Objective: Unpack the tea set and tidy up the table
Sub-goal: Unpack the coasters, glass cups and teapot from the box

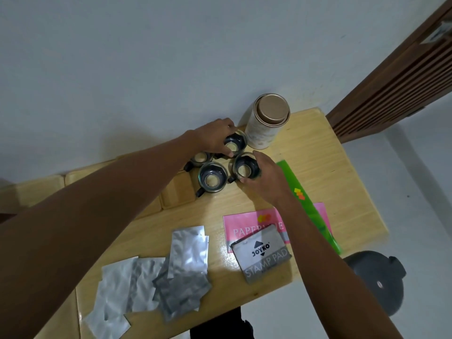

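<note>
From the head view, four glass cups with dark bases and dark handles are seen standing upright in a tight cluster on the far part of a pale wooden table [342, 192], their open mouths turned straight up. The far cup [234, 143] is gripped by the left hand [215, 139], whose fingers are curled over its rim from the left side. The right-side cup [244, 168] is held by the right hand [266, 178], the fingers curled round its right wall; its handle is pointed toward the near left. The near cup [211, 178] is untouched, and its handle is also directed to the near left. The left cup [200, 158] is partly hidden under the left forearm, and its handle seems to be pointed the same way. Nothing but the pale bottoms can be made out inside the cups.

Just beyond the cups, a tall cream canister [265, 123] with a bronze-coloured lid is stood upright near the wall; it is closed, so its contents cannot be told. A long green plastic strip [310, 211] is laid on the right part of the table, its long axis running from the far left to the near right, partly over a pink paper pack [242, 228]. A grey stamp pad box [261, 255] is laid on the pink pack's near edge. Several crumpled silver foil pouches [156, 272] are spread on the near left of the table, overlapping one another. A dark round object [376, 282] is seen on the floor at the right.
</note>
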